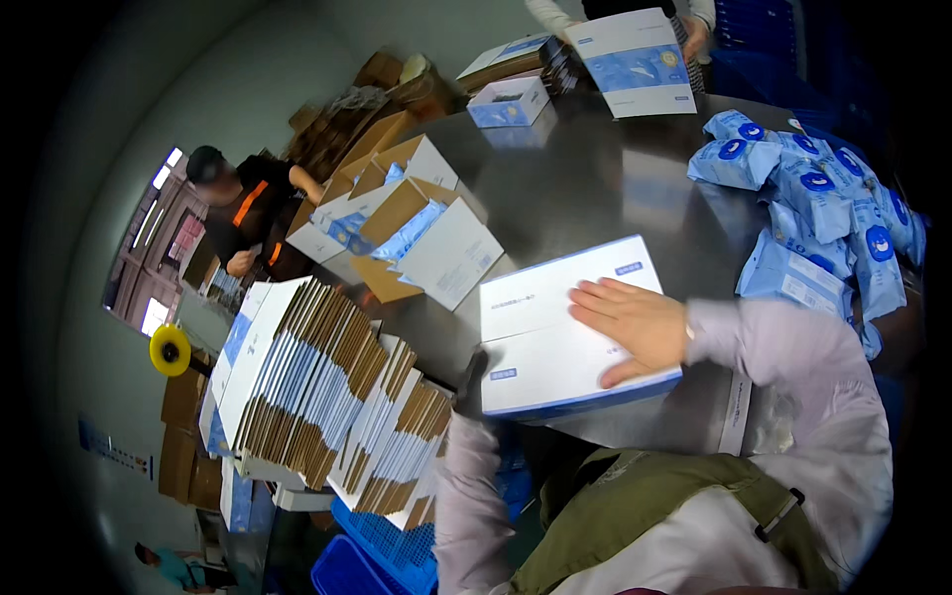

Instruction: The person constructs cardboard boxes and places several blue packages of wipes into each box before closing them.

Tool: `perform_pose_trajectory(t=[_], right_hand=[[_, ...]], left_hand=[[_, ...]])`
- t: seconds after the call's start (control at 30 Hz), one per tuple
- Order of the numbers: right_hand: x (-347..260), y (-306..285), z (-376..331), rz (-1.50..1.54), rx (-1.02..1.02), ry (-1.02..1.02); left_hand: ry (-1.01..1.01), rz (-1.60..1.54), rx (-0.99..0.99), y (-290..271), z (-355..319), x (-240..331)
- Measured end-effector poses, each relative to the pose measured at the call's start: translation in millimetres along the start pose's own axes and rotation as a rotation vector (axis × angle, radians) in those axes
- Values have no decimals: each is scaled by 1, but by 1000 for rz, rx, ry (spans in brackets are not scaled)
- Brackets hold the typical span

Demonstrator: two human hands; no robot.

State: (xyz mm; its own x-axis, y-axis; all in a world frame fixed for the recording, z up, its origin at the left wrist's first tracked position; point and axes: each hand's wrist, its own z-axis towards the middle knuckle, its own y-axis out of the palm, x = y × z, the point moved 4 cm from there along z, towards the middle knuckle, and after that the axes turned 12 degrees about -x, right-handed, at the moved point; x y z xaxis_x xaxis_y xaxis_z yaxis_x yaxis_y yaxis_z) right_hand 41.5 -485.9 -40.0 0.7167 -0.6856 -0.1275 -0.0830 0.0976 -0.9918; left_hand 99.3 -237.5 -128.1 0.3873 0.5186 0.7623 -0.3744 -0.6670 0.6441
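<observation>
A white and blue carton lies in front of me on the metal table, its top flaps folded down and meeting along a seam. My right hand rests flat on the carton's top, fingers stretched out and thumb apart. At the carton's left edge is my left hand, which looks dark, perhaps gloved. Its fingers are too dim and blurred to make out. Just left of it leans a big stack of flattened cartons.
Open cartons with blue packs stand beyond, near a person in dark clothes. Blue packs pile up at right. Across the metal table, another person holds a carton. A small box stands nearby; blue crates sit below.
</observation>
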Motion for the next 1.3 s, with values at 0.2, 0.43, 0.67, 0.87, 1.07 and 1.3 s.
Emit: perform_pose_trajectory(t=[0.2,0.43,0.67,0.87,1.07,1.3], right_hand=[[42,7,-102,565,426,151],[105,15,-122,1399,488,509],[104,52,-76,1576,141,335],[107,139,-63,1237,-570,835],[149,42,-167,546,-295,525],[123,95,-233,315,-447,536]], left_hand=[[333,794,19,73,-10,29],[407,1893,-692,156,1,44],[155,1773,-507,88,-6,10],[-143,2241,345,-21,55,76],[-138,1924,144,7,60,75],[-222,1760,157,-1,65,68]])
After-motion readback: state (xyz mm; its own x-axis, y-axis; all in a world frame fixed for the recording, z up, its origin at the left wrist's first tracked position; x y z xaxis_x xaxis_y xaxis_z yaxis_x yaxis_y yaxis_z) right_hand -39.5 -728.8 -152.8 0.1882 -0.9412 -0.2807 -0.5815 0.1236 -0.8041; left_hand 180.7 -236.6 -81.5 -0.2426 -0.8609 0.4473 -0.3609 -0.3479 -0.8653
